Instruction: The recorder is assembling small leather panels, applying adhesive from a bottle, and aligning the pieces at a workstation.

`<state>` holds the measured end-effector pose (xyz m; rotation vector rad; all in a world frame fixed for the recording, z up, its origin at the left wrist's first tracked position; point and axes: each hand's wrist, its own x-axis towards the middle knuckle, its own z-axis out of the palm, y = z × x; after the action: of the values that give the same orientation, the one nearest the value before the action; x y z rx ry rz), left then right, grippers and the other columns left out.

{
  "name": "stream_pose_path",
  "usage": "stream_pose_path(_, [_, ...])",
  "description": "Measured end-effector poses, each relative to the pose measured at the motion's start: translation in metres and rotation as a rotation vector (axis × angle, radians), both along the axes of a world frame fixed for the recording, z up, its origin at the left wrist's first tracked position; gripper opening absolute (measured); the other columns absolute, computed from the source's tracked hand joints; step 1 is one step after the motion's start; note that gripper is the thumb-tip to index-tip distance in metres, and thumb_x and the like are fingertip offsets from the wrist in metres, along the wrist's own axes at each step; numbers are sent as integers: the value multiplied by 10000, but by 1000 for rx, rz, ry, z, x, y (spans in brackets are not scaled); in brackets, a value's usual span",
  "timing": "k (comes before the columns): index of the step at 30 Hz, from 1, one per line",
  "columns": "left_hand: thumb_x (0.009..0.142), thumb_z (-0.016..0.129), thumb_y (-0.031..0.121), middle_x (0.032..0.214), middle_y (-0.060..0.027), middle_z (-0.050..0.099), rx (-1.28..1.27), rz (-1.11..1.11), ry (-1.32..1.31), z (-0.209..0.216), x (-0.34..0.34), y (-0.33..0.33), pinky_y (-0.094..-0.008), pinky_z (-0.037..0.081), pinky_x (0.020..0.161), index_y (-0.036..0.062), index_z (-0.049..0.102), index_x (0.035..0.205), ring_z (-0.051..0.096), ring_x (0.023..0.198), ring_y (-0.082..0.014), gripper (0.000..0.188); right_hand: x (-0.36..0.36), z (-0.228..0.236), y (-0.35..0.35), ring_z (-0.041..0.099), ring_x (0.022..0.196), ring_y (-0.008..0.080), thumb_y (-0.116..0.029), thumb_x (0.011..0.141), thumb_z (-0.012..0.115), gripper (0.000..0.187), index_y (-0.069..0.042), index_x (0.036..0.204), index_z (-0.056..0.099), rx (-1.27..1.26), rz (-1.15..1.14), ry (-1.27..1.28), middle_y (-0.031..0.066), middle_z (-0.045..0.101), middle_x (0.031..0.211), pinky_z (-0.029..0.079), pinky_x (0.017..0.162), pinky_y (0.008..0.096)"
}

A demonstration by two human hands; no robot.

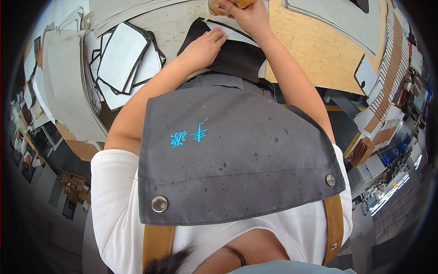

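Observation:
A black sheet (pixel 237 57) of leather-like material with a white panel lies before me at the table's near edge. My left hand (pixel 204 49) rests on it with fingers stretched out, the fingertips touching the white panel (pixel 225 30). Above the sheet's far edge, my right hand (pixel 251 18) is closed around a yellowish translucent bottle (pixel 218 8), tilted with its narrow tip pointing down toward the sheet's far left corner. The bottle's upper end is cut off by the picture's top edge.
Left of the sheet lies a stack of white panels with black edging (pixel 123 57). Grey boards (pixel 64 68) stand farther left. A tan board (pixel 301 50) covers the table on the right, with a white black-edged piece (pixel 365 73) at its edge and stacked strips (pixel 388 77) beyond.

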<state>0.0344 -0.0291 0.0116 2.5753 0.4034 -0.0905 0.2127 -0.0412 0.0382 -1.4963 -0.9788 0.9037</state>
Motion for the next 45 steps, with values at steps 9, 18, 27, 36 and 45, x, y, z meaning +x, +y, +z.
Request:
stream_pose_path(9, [775, 569, 66, 1221, -120, 485, 157, -36, 7, 6, 0, -1, -369, 399, 909, -23, 459, 1192, 423, 1182, -270, 440, -6, -5, 0, 575, 1019, 269, -343, 701, 765, 744, -32, 1221, 333, -36, 25, -160, 172, 577, 1089, 465, 840, 354])
stream_pose_path(18, [764, 558, 53, 1228, -121, 483, 179, -17, 3, 1, -4, -2, -344, 414, 862, -27, 431, 1224, 439, 1158, -262, 484, 0, 6, -3, 591, 1004, 290, -372, 691, 767, 811, -62, 1259, 278, -40, 230, -347, 168, 586, 1087, 480, 813, 361])
stream_pose_path(27, [768, 550, 43, 1238, -147, 447, 125, -1, -108, -1, -2, -1, -366, 409, 909, -37, 415, 1224, 451, 1138, -291, 482, 1, 4, -2, 581, 1027, 278, -401, 683, 768, 846, -60, 1271, 263, -46, 176, -254, 177, 575, 1101, 472, 839, 363])
stream_pose_path(36, [770, 557, 46, 1156, -155, 433, 47, 11, -20, 6, -2, -1, -361, 417, 897, -34, 420, 1198, 475, 1078, -300, 457, 12, 17, -7, 581, 1020, 292, -440, 659, 773, 838, -51, 1248, 321, -139, 182, -374, 186, 576, 1089, 472, 828, 364])
stream_pose_path(45, [768, 562, 43, 1164, -162, 434, 60, 17, -47, 7, -1, -2, -370, 409, 912, -26, 422, 1187, 479, 1080, -313, 447, 13, 8, -12, 586, 993, 280, -393, 651, 792, 810, -47, 1232, 345, -33, 149, -264, 169, 580, 1077, 469, 827, 358])
